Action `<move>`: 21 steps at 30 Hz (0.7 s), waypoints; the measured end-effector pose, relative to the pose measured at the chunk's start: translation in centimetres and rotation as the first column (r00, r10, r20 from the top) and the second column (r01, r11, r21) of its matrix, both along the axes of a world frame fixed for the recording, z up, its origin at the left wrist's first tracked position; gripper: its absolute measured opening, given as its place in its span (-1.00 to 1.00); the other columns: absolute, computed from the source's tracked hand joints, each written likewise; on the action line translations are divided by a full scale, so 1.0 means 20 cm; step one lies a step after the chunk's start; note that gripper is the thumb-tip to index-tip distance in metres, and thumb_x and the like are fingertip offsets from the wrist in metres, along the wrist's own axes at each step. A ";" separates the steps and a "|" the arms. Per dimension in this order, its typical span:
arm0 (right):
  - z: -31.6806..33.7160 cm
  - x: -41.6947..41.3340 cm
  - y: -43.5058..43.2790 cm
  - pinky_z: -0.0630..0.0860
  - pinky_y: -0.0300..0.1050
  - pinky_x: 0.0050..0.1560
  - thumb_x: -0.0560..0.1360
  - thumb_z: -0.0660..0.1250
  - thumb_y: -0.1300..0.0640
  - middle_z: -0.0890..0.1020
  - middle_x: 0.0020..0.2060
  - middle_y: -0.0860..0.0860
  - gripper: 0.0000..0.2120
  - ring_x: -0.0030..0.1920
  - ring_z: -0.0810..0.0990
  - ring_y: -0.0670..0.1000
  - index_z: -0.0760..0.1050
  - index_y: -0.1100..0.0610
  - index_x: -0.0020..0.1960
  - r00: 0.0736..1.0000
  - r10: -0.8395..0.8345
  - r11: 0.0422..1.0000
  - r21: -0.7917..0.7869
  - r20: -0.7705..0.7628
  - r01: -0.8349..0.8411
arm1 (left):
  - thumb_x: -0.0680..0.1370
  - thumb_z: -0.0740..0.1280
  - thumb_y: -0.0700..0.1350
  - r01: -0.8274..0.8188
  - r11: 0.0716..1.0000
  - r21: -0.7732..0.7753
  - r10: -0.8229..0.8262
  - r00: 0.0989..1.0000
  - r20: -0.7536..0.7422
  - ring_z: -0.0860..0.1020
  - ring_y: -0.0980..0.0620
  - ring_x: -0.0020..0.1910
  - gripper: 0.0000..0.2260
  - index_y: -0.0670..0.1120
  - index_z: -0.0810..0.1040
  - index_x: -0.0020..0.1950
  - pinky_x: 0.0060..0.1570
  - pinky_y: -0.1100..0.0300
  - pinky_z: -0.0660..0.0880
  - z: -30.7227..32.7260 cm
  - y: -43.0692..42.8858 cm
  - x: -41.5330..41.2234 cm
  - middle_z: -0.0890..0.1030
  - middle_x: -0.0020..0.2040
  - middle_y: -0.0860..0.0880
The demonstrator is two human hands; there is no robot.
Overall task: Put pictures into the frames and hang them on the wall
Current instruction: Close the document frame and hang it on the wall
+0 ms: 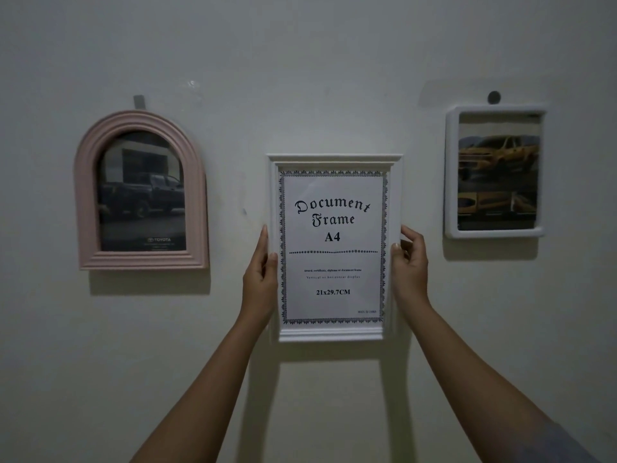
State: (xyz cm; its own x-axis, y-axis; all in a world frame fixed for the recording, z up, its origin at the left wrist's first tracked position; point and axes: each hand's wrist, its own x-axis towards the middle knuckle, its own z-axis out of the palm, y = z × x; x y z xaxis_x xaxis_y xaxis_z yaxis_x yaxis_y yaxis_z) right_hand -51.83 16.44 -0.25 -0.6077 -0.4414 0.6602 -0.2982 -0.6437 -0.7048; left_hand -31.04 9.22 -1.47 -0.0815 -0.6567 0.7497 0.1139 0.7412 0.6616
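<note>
Gripping white frame (334, 248) against wall (300, 78).

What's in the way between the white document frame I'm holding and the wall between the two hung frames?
Nothing visible. The left hand and right hand grip the document frame by its sides; the pink arched frame and white car-picture frame hang clear beside it. Any hook is hidden.

pale plain wall (317, 61), dimly lit. on it at left, pink arched frame (142, 192) with a dark pickup picture, hung under a grey strip of tape (140, 101). at right, white rectangular frame (495, 172) with yellow car pictures, just below a round dark hook (494, 97). between them and lower, white document frame (334, 248) upright against the wall, printed a4 insert inside.
</note>
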 end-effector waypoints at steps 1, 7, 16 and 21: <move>-0.02 0.00 0.00 0.49 -0.11 0.07 0.59 0.12 0.25 0.53 0.03 0.00 -0.73 0.08 0.53 0.03 0.37 0.05 0.25 1.000 0.004 1.000 0.004 0.005 -0.004 | 0.63 0.10 -0.20 0.000 1.000 0.005 0.000 1.000 0.009 0.19 0.20 0.44 -0.57 0.05 0.12 0.48 0.39 0.27 0.17 -0.01 0.01 0.00 0.19 0.42 0.22; -0.08 0.04 -0.01 0.47 -0.31 -0.03 0.59 0.12 0.28 0.52 -0.05 -0.11 -0.74 0.03 0.52 -0.02 0.36 0.07 0.24 0.999 0.034 0.999 0.023 -0.004 -0.034 | 0.63 0.11 -0.20 0.004 1.000 0.031 -0.003 1.000 -0.022 0.21 0.16 0.44 -0.57 0.15 0.12 0.42 0.42 0.14 0.20 -0.10 0.00 0.03 0.21 0.42 0.20; -0.07 0.07 -0.02 0.50 -0.20 -0.03 0.59 0.12 0.24 0.52 -0.08 -0.16 -0.75 -0.02 0.54 -0.05 0.36 -0.03 0.19 0.999 0.029 0.999 0.030 -0.014 -0.028 | 0.63 0.11 -0.17 -0.006 0.999 0.035 0.006 1.000 0.014 0.21 0.14 0.45 -0.57 0.19 0.12 0.42 0.44 0.05 0.21 -0.10 -0.02 0.08 0.22 0.46 0.14; -0.08 0.07 -0.03 0.50 -0.27 -0.10 0.59 0.15 0.22 0.54 -0.07 -0.10 -0.74 -0.07 0.54 -0.14 0.37 -0.03 0.22 0.999 0.023 0.998 0.059 -0.036 -0.020 | 0.63 0.11 -0.16 -0.012 0.999 0.037 0.010 0.998 0.057 0.20 0.13 0.45 -0.56 0.15 0.10 0.45 0.40 0.19 0.22 -0.10 -0.03 0.10 0.20 0.45 0.18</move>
State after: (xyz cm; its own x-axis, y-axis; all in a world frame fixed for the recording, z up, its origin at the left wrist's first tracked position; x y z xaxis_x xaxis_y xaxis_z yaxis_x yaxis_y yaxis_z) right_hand -50.52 15.90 -1.76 -0.5733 -0.4927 0.6547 -0.3114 -0.6081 -0.7303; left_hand -29.10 8.67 -3.44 -0.1161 -0.6854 0.7189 0.0676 0.7166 0.6942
